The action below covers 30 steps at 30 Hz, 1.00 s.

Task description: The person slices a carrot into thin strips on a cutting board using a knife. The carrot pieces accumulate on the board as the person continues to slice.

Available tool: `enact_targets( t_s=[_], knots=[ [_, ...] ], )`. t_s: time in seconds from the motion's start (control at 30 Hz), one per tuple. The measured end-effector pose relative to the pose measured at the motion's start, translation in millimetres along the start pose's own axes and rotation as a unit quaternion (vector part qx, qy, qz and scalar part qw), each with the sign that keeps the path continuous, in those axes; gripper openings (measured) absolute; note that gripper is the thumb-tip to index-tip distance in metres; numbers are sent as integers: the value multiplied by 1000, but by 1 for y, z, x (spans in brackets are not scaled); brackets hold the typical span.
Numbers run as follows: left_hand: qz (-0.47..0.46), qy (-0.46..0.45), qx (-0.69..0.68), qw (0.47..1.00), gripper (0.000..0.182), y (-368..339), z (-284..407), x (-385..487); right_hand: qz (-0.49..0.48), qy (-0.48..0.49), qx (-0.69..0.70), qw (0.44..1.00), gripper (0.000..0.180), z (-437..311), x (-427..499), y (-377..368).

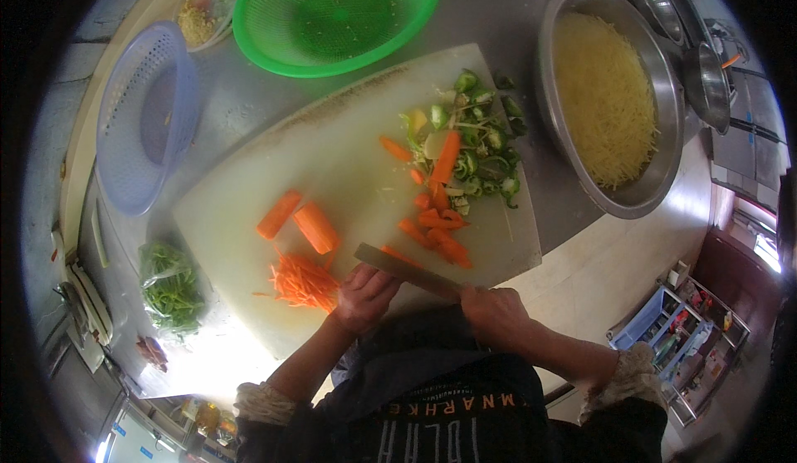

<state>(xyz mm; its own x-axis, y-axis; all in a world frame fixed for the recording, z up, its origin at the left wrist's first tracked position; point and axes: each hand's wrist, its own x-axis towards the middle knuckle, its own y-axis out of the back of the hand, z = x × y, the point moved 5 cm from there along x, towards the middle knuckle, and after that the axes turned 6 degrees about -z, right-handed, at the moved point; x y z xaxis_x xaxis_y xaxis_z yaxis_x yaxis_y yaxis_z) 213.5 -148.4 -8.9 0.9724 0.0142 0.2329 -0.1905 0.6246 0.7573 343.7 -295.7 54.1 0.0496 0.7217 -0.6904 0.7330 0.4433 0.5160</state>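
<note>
My right hand point(495, 312) grips the handle end of a cleaver-like kitchen knife point(408, 270) over the near edge of a white cutting board point(230, 177). My left hand point(366, 295) is at the blade's far end, fingers curled; what lies beneath them is hidden. A heap of shredded carrot point(303, 282) touches or nearly touches the left hand. Beyond it lie two thick carrot chunks point(316, 227). Carrot trimmings point(445, 242) lie past the blade, and sliced green pepper scraps point(489, 158) are piled at the board's far right.
A green plastic colander point(336, 68) and a bluish plastic basket point(115, 152) stand beyond the board. At right is a steel bowl point(669, 127) of pale yellow shreds. A plastic bag of cut greens point(169, 289) lies left. The steel counter point(576, 217) ends at right above the floor.
</note>
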Motion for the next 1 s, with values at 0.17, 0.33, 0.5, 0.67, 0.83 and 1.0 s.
enact_targets(
  t_s=[0.17,0.33,0.5,0.67,0.83,1.0],
  knots=[
    [-1,-3,4,1000,40,1,1,1,-16,-27,-7,999,19,3,7,-5],
    [31,-12,5,999,41,2,3,4,-19,-17,-4,1000,13,1,8,-2],
    [22,-23,8,999,40,1,1,3,-53,-32,21,998,14,1,11,1],
    [25,-8,29,999,28,0,2,2,-64,-49,10,997,21,1,39,-12],
    [32,-8,47,998,27,4,5,5,-60,-79,18,995,21,8,38,-14],
    [42,7,45,998,31,5,9,6,-4,-59,21,998,19,3,15,-7]
  ],
)
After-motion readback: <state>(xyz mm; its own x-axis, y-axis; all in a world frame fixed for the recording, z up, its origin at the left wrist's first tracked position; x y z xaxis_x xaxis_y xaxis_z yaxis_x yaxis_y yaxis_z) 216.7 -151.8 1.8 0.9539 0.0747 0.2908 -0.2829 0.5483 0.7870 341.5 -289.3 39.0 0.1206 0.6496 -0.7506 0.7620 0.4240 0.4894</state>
